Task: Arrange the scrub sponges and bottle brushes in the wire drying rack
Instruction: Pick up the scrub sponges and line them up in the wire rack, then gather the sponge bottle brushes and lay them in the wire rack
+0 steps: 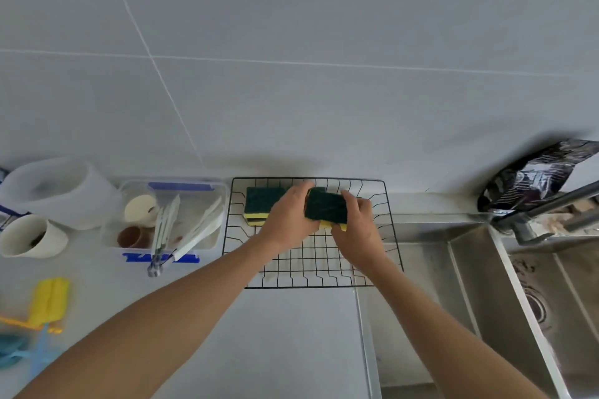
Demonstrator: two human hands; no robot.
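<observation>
A black wire drying rack [324,272] lies on the counter against the wall. In its back left corner sit stacked green-and-yellow scrub sponges [259,202]. Both hands hold another green-and-yellow scrub sponge [325,206] tilted over the back of the rack: my left hand [290,215] grips its left side, my right hand [356,223] its right side. A yellow bottle brush [48,301] and a blue bottle brush [19,353] lie on the counter at the far left.
A clear plastic container [207,236] with blue clips holds utensils and small cups left of the rack. A white cup [29,236] and a clear jug [58,191] stand further left. A steel sink [486,285] with a faucet [547,207] lies to the right.
</observation>
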